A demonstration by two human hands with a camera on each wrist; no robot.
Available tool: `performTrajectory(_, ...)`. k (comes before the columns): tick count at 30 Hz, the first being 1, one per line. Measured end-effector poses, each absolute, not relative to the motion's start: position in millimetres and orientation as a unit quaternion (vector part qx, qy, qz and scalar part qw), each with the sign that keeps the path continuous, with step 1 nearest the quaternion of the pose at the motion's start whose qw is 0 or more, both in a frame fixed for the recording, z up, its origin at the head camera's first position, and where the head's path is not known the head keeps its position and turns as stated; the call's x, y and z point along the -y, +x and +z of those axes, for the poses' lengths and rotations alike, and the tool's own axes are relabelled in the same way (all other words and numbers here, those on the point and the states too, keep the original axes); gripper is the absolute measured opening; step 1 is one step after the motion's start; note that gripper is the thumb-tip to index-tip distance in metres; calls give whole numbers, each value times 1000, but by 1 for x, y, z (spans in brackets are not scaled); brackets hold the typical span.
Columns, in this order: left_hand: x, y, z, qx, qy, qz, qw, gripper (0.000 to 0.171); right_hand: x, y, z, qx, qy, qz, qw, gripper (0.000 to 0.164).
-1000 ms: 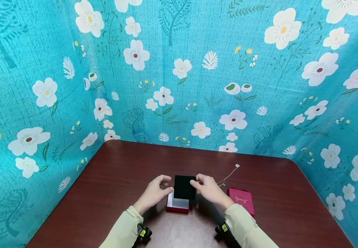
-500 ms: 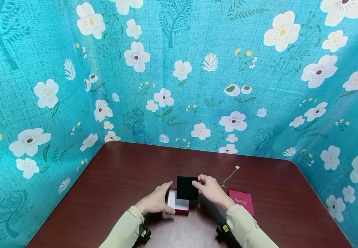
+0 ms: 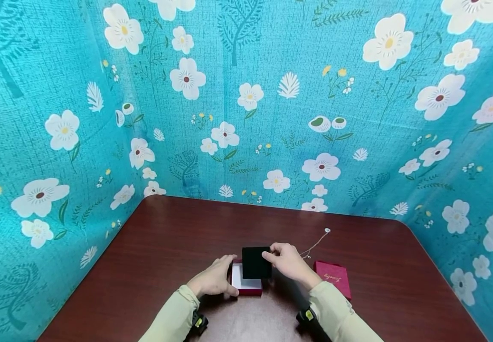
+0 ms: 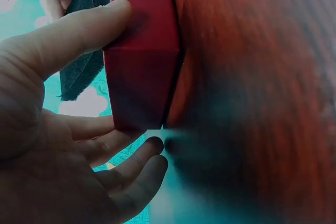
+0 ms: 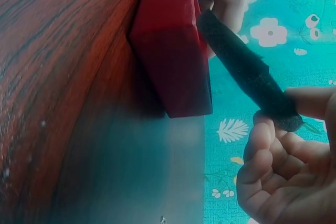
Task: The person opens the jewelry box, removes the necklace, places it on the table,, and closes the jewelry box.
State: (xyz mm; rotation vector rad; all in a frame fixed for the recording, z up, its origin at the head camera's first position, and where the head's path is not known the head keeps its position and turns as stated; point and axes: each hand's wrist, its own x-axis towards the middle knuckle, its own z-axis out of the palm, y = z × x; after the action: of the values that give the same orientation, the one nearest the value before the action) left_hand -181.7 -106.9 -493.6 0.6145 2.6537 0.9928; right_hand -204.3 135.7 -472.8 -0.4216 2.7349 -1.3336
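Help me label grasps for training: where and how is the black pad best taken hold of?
Probably by its right edge, pinched across its thickness, coming from the right. The black pad is thin and flat, tilted with that edge raised, while its lower, left edge sits close to the open red box. The right hand pinches that raised edge.

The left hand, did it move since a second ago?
Yes. In the head view, the left hand has moved down the picture, farther from the back edge of the table.
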Motion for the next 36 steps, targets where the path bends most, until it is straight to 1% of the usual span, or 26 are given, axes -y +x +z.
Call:
performTrajectory(7,108,-183,-494,-904,215,349,120,87,-130,-202,-474,-895,-141,-422,38,27)
performTrajectory(13,107,-184,-494,-905,219,345,116,83,-126,-201,-474,-907,-149,-393,30,19)
performTrajectory(16,107,-183,-494,-905,220,345,117,81,-124,-200,-475,-912,-158,-378,22,23)
performTrajectory(19,107,-183,-493,-905,221,344,117,80,-121,-200,-477,-917,-173,-360,7,22)
performTrajectory(23,107,-184,-493,-907,222,340,112,80,-119,-200,-477,-921,-184,-344,-14,18)
performTrajectory(26,107,-183,-494,-909,221,337,110,83,-117,-200,-476,-923,-184,-339,-16,15)
performTrajectory(36,106,-183,-495,-911,213,334,118,89,-110,-198,-478,-928,-194,-317,-24,17)
